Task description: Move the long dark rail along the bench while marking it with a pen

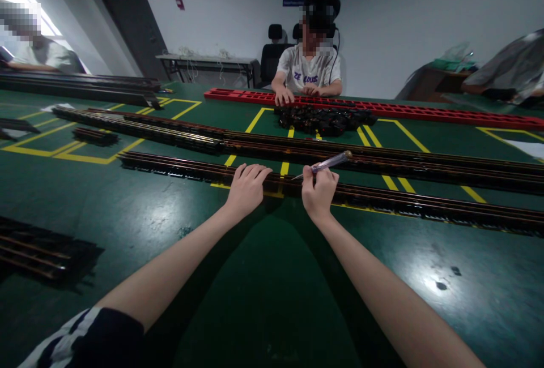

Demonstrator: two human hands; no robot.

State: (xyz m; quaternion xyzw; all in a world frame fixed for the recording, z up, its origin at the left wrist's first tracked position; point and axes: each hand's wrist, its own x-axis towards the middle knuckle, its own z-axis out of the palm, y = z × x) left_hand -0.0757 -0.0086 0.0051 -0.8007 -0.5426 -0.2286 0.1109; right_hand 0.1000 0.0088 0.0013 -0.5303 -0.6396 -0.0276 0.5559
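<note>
Green tabletop (263, 289) lies open before the long rail (382, 197); my left hand (247, 187) rests flat on its edge, my right hand (318, 189) grips a slim tool (328, 162).

Dark left sleeve (111, 338), white-striped; forearms (182, 252) bare

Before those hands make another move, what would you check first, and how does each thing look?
1. The left hand rests on the nearest long rail, fingers laid over it: ok.
2. The right hand grips the clear-handled tool: ok.
3. Tool tip touching the rail: cannot tell.
4. The rail lies flat on the green table: ok.
5. The co-worker's hands are far off, at the red rail: ok.
</note>
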